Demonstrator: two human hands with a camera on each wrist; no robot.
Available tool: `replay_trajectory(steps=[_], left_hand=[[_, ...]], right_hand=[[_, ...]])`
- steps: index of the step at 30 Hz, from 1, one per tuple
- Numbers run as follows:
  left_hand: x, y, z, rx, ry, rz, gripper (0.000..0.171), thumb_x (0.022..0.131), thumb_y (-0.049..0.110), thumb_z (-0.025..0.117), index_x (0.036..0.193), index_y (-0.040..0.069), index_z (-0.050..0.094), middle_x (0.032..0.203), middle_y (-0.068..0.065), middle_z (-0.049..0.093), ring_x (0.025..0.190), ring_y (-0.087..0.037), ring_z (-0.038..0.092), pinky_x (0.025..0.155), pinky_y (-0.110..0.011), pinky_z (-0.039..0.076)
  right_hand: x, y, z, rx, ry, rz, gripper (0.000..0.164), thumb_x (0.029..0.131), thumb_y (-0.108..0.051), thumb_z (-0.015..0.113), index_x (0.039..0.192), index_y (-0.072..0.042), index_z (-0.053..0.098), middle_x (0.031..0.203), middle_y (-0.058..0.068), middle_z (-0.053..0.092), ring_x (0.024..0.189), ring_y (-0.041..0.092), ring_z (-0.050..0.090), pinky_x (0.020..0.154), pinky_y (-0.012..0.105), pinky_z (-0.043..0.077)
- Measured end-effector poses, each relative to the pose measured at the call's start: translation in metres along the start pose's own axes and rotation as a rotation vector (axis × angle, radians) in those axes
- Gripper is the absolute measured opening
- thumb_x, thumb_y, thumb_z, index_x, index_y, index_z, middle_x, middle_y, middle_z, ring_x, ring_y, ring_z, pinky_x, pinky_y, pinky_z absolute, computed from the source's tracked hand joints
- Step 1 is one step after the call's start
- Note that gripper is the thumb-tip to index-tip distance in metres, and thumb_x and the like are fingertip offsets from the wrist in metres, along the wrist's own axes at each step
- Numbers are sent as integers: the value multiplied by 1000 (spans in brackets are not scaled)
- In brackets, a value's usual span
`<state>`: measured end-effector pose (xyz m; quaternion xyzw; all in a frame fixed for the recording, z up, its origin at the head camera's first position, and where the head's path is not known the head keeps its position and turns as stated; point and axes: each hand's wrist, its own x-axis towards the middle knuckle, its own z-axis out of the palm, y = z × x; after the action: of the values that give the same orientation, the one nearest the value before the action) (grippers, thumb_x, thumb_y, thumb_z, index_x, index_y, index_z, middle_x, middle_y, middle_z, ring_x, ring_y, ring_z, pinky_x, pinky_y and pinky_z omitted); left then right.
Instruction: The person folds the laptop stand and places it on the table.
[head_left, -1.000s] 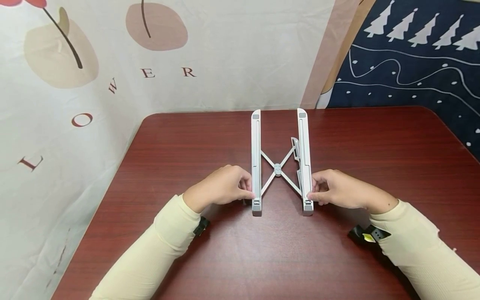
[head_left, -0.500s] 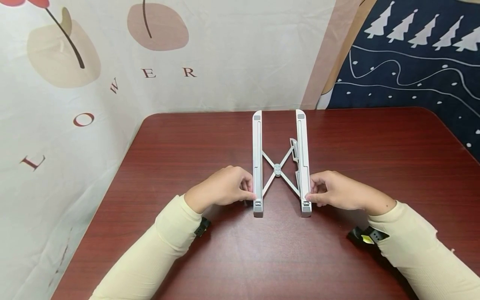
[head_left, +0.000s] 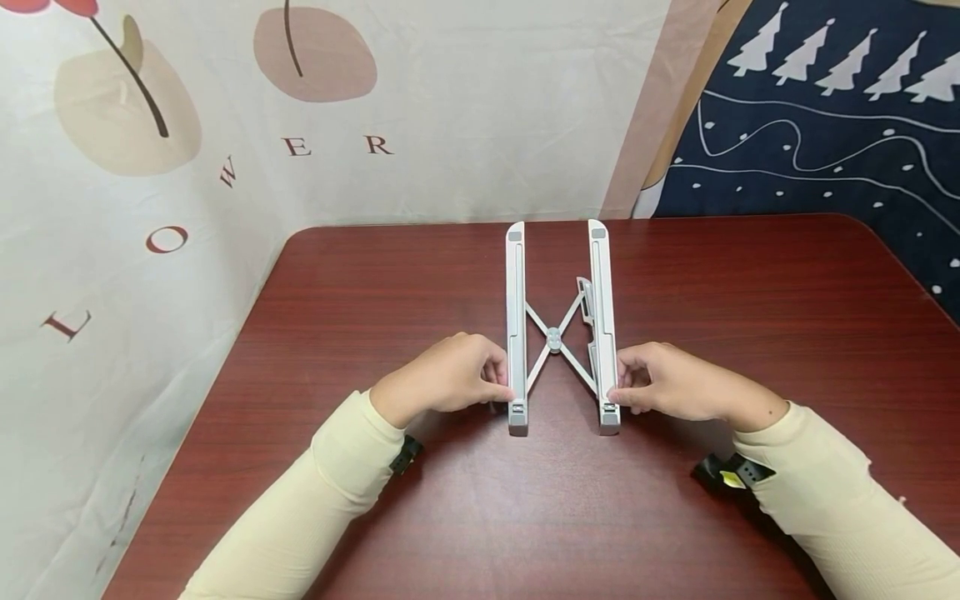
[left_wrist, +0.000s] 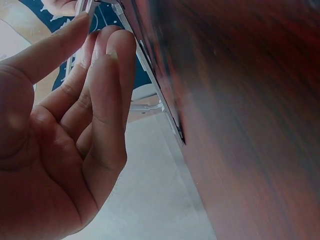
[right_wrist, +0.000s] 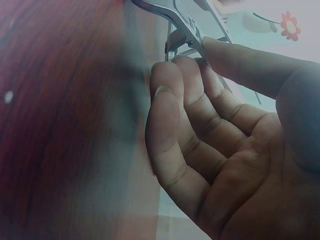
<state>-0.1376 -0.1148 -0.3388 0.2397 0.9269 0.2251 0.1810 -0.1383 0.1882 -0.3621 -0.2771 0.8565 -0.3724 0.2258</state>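
A silver folding laptop stand (head_left: 516, 308) sits on the table with its two long rails standing nearly parallel, front ends toward me. Crossed struts meet at a round hub (head_left: 553, 340) between them. My left hand (head_left: 453, 375) pinches the left rail near its front end, thumb on top and the other fingers curled at the outer side. On the opposite side, my right hand (head_left: 678, 379) holds the right rail the same way. In the right wrist view, the thumb and fingertips meet the rail's end (right_wrist: 182, 17). A folded support piece (head_left: 587, 300) lies along the right rail's inner side.
The dark red wooden table (head_left: 375, 275) reaches to a pale printed cloth (head_left: 465, 108) behind and at the left. A navy cloth with white trees (head_left: 810, 150) hangs at the back right. Black straps (head_left: 405, 454) circle both wrists.
The two rails have come a little closer together, with both hands moving inward along with them. The crossed struts have narrowed slightly. Both hands keep their hold.
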Motion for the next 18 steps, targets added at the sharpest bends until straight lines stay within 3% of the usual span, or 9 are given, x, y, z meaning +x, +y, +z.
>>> replay_trajectory(steps=[18], left_hand=[[-1, 4, -1, 3, -7, 2, 22, 83, 31, 81, 69, 23, 66, 65, 15, 66, 62, -2, 58, 62, -22, 46]], right_hand=[[2, -1, 4, -2, 1, -7, 17, 91, -10, 71, 79, -9, 59, 66, -4, 64, 60, 9, 60, 56, 25, 51]])
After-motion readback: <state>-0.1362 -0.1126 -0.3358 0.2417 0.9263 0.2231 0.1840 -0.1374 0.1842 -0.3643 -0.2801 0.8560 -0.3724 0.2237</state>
